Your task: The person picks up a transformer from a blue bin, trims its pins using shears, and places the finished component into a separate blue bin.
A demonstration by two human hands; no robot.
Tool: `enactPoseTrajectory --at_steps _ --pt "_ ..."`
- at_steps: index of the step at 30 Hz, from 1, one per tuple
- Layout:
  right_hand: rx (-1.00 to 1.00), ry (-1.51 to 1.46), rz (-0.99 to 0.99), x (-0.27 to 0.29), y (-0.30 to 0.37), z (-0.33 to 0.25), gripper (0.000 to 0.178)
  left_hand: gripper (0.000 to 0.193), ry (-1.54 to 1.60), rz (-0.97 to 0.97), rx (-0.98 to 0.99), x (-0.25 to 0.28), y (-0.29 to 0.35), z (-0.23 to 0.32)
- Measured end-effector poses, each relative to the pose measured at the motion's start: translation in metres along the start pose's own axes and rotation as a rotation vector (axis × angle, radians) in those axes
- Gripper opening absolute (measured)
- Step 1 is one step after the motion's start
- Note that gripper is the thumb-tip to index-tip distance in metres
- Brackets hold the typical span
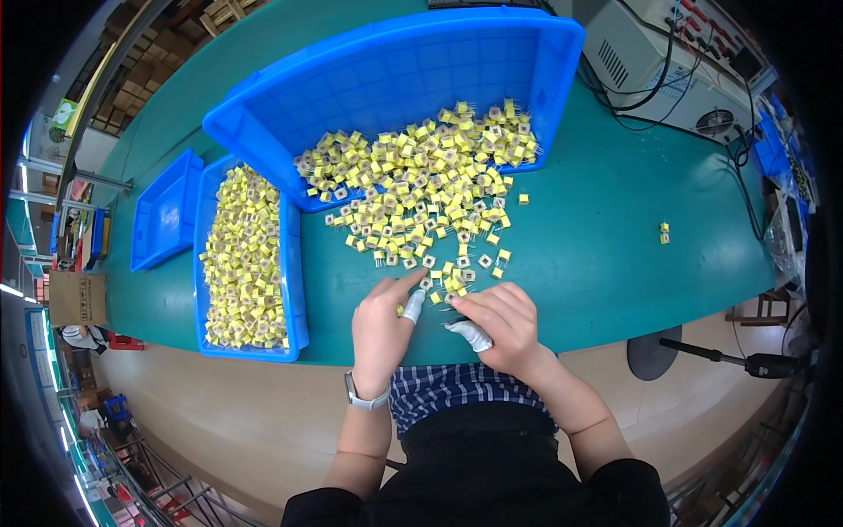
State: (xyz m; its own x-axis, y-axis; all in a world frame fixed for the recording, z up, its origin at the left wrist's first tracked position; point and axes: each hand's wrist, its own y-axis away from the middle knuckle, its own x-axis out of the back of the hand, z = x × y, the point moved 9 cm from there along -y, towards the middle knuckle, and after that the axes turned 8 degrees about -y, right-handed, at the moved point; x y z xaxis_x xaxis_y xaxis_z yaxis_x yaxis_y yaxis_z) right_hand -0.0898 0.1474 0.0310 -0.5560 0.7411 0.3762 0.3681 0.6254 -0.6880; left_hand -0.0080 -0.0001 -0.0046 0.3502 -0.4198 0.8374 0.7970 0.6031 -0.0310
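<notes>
Your right hand (507, 327) seems to pinch a yellow part (450, 299); I can't tell if your left hand (378, 329) grips; a bump could scatter the far pile (426, 180).

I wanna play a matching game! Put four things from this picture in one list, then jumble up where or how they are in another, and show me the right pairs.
Things:
1. big blue bin
2. narrow blue bin
3. wristband
4. grey machine

Where or how:
A. on the wrist of the left hand
B. at the back right of the green table
C. tipped on its side, yellow parts spilling out
D. left of both hands, full of more yellow parts

Right pairs: 1-C, 2-D, 3-A, 4-B
</notes>
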Motion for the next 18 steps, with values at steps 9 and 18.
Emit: enactPoseTrajectory --at_steps 9,18 --pt "-0.011 -0.017 0.018 0.002 -0.002 -0.001 0.036 0.021 0.064 0.0 0.05 0.002 0.002 0.0" --pt "0.002 -0.04 -0.04 -0.003 -0.002 -0.002 0.038 0.027 0.802 -0.196 0.068 -0.028 0.017 -0.006"
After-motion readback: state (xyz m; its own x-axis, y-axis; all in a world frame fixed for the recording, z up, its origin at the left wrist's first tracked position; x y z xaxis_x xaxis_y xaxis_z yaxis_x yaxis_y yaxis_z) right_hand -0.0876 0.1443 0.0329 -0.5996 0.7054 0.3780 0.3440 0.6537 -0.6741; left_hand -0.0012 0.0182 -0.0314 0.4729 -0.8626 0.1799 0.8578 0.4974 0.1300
